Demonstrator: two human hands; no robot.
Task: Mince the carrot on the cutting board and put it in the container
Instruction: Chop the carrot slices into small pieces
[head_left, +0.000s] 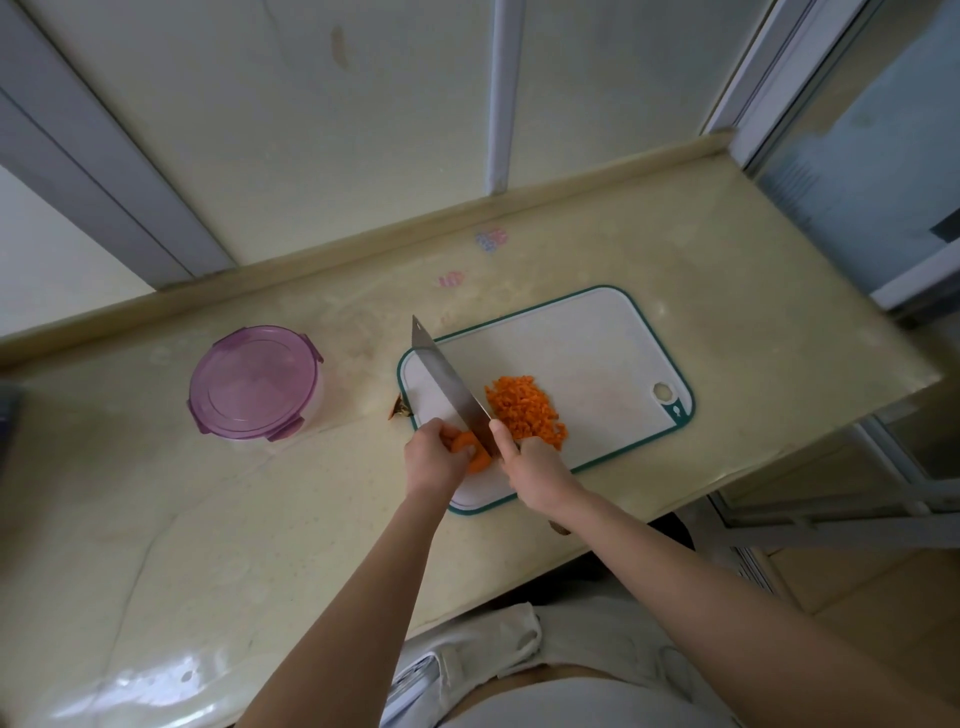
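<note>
At the left of the counter (208, 519), one round container (254, 384) is seen, closed by its purple lid and well apart from the work. Just beside the board's left edge a small brown carrot scrap (400, 406) lies on the counter. Next, the left hand (434, 457) is set on the near left part of the board, its fingers curled over the one uncut carrot piece (470, 449), which is pinned down. The single knife (447, 384) is laid against that piece, its blade angled away to the upper left. Its handle is enclosed by the curled fingers of the right hand (535, 462), one finger being stretched up beside the blade. To the right, one heap of minced carrot (524, 410) is gathered mid-board on the one white cutting board (597, 343). A cut may be risked, since the left fingertips are kept close to the blade on a short stub. Mince could also be scattered during transfer, because the container is distant and lidded.
</note>
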